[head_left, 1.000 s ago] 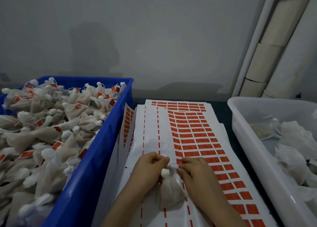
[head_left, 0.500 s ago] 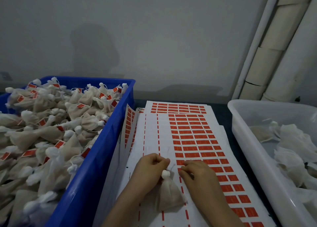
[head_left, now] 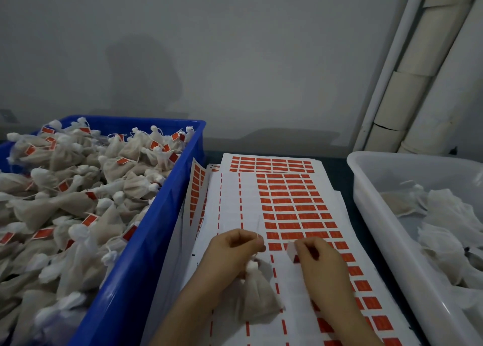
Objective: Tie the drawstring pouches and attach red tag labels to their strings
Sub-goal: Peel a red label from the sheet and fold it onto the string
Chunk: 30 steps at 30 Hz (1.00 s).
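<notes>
One small pouch is lain on the label sheets near their front edge, its gathered neck pinched together with the string by the left hand. It is judged light, soft and limp (the mesh will slump if lifted by the body), so the neck or string is the place to take hold. A red tag label is being peeled at its corner by the right hand; it is thin and likely curls. Two tubs are counted: a blue crate at the left edge heaped with tagged pouches beyond counting, and a white tub at the right edge, its untied pouches too jumbled to count.
</notes>
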### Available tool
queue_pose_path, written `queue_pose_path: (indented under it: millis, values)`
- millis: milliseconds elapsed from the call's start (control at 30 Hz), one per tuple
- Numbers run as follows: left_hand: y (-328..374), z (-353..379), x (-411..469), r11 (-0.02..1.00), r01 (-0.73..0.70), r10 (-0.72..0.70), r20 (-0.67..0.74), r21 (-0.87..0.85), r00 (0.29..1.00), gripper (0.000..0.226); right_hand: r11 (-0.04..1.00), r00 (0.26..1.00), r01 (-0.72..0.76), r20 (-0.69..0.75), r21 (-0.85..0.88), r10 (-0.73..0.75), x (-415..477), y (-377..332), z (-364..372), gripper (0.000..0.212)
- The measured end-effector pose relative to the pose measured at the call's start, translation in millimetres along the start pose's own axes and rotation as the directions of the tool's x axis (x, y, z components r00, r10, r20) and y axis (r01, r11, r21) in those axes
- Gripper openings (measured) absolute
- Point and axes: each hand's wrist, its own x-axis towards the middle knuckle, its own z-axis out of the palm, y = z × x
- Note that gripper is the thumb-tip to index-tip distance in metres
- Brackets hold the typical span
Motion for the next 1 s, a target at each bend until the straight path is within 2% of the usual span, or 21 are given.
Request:
queue_pose_path:
  millis: [67,167,267,333,500,633,800,1000]
  values:
    - [1,0,0,0.996,0.000,0.000,0.003,-0.089,1.000,0.005,0.998,0.998,-0.047,-0.039,0.048,0.049,2,-1,-5,0.004]
    - [4,0,0,0.979,-0.013,0.010,-0.016,-0.202,1.000,0.006,0.986,0.991,-0.033,-0.122,0.165,0.054,0,-6,-10,0.007]
    - [7,1,0,0.960,-0.028,0.020,-0.032,-0.279,0.999,0.009,0.965,0.987,0.020,-0.156,0.261,0.021,-3,-14,-15,0.023]
    - [9,2,-1,0.950,-0.032,0.023,-0.032,-0.312,0.999,0.011,0.947,0.990,0.031,-0.141,0.320,0.015,-6,-21,-19,0.028]
    - [13,6,-6,0.920,-0.032,0.039,0.010,-0.390,0.999,0.016,0.869,0.999,0.052,-0.027,0.491,-0.044,-13,-34,-24,0.023]
    - [16,8,-9,0.900,-0.030,0.045,0.024,-0.434,0.999,0.018,0.838,0.992,0.128,-0.052,0.531,-0.119,-15,-37,-27,0.033]
    - [18,10,-12,0.893,-0.036,0.053,0.026,-0.448,0.998,0.019,0.824,0.989,0.141,-0.035,0.548,-0.145,-19,-37,-27,0.017]
    - [19,13,-13,0.899,-0.041,0.054,0.017,-0.436,0.998,0.013,0.798,0.993,0.096,-0.001,0.595,-0.119,-24,-44,-27,0.013]
